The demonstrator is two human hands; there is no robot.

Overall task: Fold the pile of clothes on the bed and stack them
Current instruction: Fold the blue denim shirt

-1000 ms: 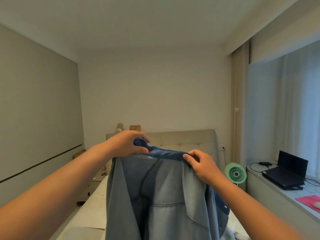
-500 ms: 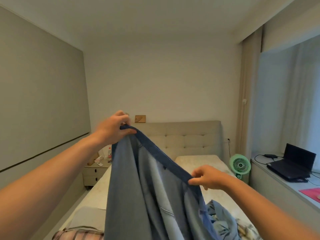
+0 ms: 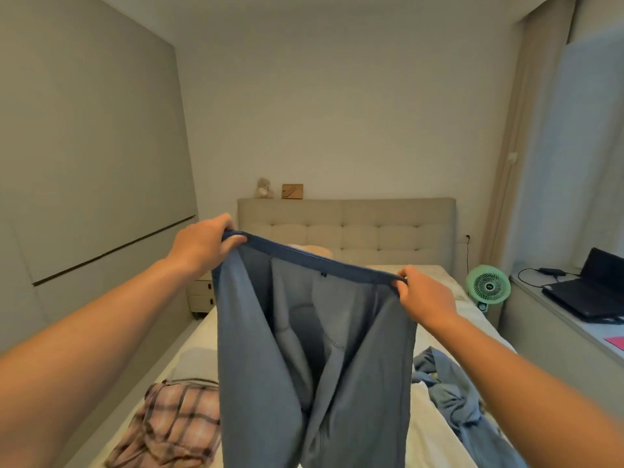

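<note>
The left hand (image 3: 202, 244) and right hand (image 3: 425, 295) each pinch the waistband of the jeans (image 3: 314, 349), held spread above the bed (image 3: 435, 434). Unfolding seems done; next, probably bring the legs together and lay them flat.

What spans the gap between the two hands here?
In the head view, the waistband of the blue trousers stretches taut from left hand to right hand.
</note>
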